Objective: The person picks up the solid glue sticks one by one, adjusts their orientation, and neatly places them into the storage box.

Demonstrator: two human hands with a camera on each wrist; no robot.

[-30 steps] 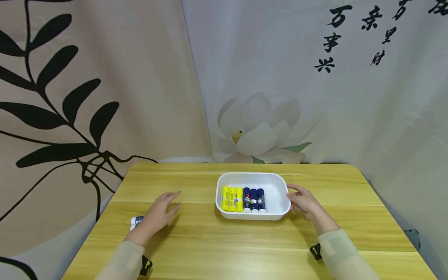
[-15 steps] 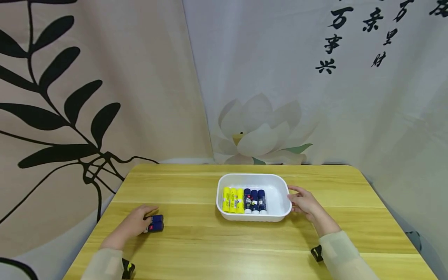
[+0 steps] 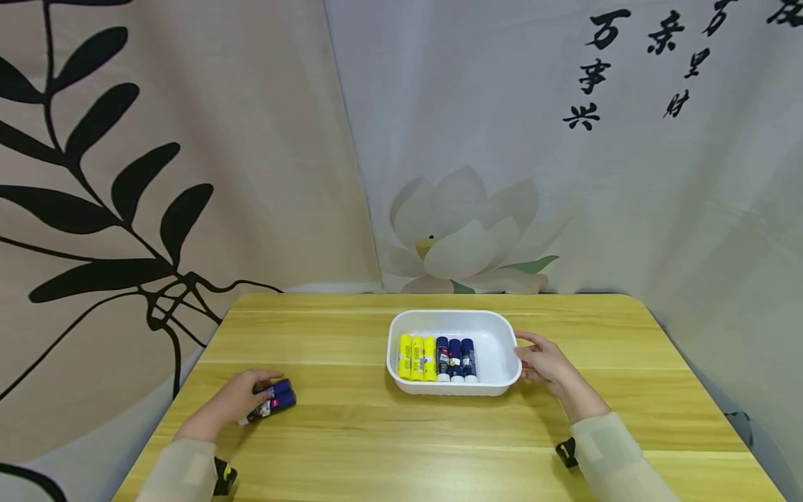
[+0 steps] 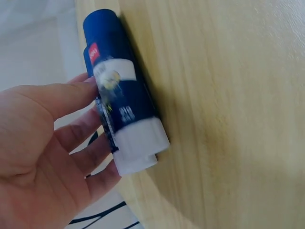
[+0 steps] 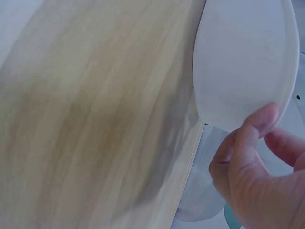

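Observation:
On the left of the table, my left hand [image 3: 233, 403] grips two dark blue glue sticks [image 3: 273, 404] lying side by side. In the left wrist view the thumb presses the front glue stick [image 4: 114, 86], its white base toward the lower right, while the fingers curl behind the pair. A white plastic tray [image 3: 498, 355] sits right of centre. Inside it lie three yellow glue sticks [image 3: 417, 357] and, beside them, three dark blue glue sticks [image 3: 455, 360] in one row. My right hand [image 3: 546, 364] pinches the tray's right end, thumb at the rim in the right wrist view.
The wooden table [image 3: 351, 446] ends at a back edge in front of a printed cloth backdrop [image 3: 270, 139]. Within the tray, bare floor shows to the right of the row. A black wrist strap [image 3: 224, 477] is on the left wrist.
My left hand has drawn back left and taken hold of the two blue glue sticks, then tilted them slightly. The right hand stays at the tray.

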